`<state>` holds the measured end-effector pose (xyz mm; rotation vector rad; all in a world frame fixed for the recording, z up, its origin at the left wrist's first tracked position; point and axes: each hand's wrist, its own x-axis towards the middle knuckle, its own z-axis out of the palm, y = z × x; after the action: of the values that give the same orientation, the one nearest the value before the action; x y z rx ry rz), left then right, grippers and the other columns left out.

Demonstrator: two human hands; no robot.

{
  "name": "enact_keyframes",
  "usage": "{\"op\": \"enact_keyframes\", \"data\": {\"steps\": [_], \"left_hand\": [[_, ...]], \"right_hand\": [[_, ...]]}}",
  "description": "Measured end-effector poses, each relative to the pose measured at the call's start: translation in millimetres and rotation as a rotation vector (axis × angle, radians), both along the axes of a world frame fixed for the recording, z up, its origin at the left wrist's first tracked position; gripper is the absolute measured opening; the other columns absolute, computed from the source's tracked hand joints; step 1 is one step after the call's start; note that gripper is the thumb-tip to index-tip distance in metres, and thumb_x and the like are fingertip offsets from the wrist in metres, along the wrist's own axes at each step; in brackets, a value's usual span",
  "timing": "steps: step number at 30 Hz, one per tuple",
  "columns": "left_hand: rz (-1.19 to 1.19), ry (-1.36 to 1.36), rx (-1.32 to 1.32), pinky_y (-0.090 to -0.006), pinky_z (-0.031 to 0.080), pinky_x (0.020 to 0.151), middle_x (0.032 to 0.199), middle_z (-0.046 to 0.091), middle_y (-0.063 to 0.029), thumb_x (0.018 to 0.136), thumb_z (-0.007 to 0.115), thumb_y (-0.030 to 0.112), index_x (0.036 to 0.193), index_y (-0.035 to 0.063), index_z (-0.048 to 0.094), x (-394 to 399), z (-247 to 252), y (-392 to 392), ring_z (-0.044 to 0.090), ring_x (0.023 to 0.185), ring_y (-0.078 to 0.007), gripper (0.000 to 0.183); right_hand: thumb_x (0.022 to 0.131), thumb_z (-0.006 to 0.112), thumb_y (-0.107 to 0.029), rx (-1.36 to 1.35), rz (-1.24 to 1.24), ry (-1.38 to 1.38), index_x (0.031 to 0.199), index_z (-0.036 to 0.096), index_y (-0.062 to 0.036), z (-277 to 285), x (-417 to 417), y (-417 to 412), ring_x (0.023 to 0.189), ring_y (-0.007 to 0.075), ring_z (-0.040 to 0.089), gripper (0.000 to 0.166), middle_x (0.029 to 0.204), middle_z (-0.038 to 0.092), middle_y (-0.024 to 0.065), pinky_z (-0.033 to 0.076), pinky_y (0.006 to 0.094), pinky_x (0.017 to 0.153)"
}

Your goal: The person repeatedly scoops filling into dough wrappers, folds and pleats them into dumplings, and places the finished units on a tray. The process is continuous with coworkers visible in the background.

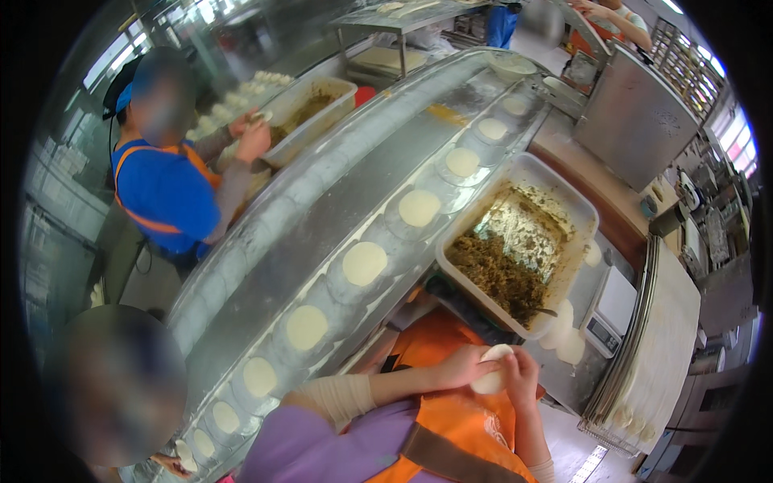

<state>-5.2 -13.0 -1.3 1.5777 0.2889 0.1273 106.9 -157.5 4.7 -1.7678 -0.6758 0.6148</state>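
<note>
Both my hands hold one round dough wrapper (488,381) in front of my orange apron, its upper edge folded up between the fingers. My left hand (464,367) pinches it from the left side and my right hand (522,373) from the right. Whether filling lies inside is hidden. Just above my hands stands a translucent plastic tub (444,250) with brown minced filling (495,265) and a utensil handle at its near corner. Left of it, flat dough rounds (365,264) lie in a row on grey discs along a conveyor (272,253).
A digital scale (610,311) and loose dough rounds (567,341) lie right of the tub, beside stacked trays (652,356). Across the conveyor a co-worker (166,193) handles dough by another filling tub (347,99). Another person's hand (170,465) touches a round at lower left.
</note>
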Motion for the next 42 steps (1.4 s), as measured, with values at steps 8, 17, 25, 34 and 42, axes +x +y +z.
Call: {"op": "enact_keyframes", "data": {"steps": [8,17,25,34,42], "left_hand": [[-0.122,0.136,0.101,-0.0361,0.053,0.075,0.095,0.071,-0.0185,0.093,0.063,0.023,0.111,0.0007,0.065,-32,2,36,0.07,0.087,-0.0253,0.029],[0.46,-0.093,-0.646,-0.0313,0.05,0.09,0.115,0.064,-0.0066,0.09,0.063,0.014,0.124,0.0005,0.058,-118,-22,55,0.06,0.103,-0.0145,0.037],[0.644,-0.354,-0.534,-0.0313,0.042,0.099,0.118,0.064,-0.0065,0.091,0.06,0.019,0.127,0.0035,0.058,-111,-86,50,0.056,0.111,-0.0155,0.039],[0.592,0.256,-0.15,-0.0322,0.046,0.094,0.109,0.069,-0.01,0.096,0.057,0.047,0.114,0.0046,0.068,-82,-173,58,0.062,0.105,-0.0194,0.048],[0.568,-0.074,-0.715,-0.0329,0.045,0.098,0.121,0.061,-0.0093,0.094,0.064,0.025,0.131,0.0005,0.053,-94,-95,34,0.058,0.111,-0.0183,0.045]], "right_hand": [[0.086,0.062,-0.003,-0.025,-0.025,-0.18,0.09,0.068,0.0012,12,-11,31,0.074,0.0154,0.063,0.008,0.079,0.069,0.0093,0.051,0.029,0.072],[0.091,0.059,-0.001,-0.146,0.58,-0.166,0.094,0.067,0.0011,79,-49,187,0.066,0.0167,0.062,0.009,0.073,0.064,0.011,0.049,0.0301,0.063],[0.078,0.075,-0.022,-0.032,0.96,-1.035,0.116,0.06,-0.0055,-16,-123,326,0.101,0.0342,0.06,0.044,0.112,0.061,0.0162,0.051,0.0427,0.082],[0.07,0.075,-0.027,-0.093,1.249,-0.616,0.094,0.07,-0.0056,-57,-147,360,0.101,0.036,0.06,0.032,0.096,0.066,0.0171,0.047,0.0458,0.089],[0.078,0.069,-0.02,-0.238,1.095,-0.55,0.105,0.065,-0.0104,-3,-80,334,0.097,0.0335,0.064,0.029,0.1,0.068,0.0121,0.051,0.044,0.082]]}}
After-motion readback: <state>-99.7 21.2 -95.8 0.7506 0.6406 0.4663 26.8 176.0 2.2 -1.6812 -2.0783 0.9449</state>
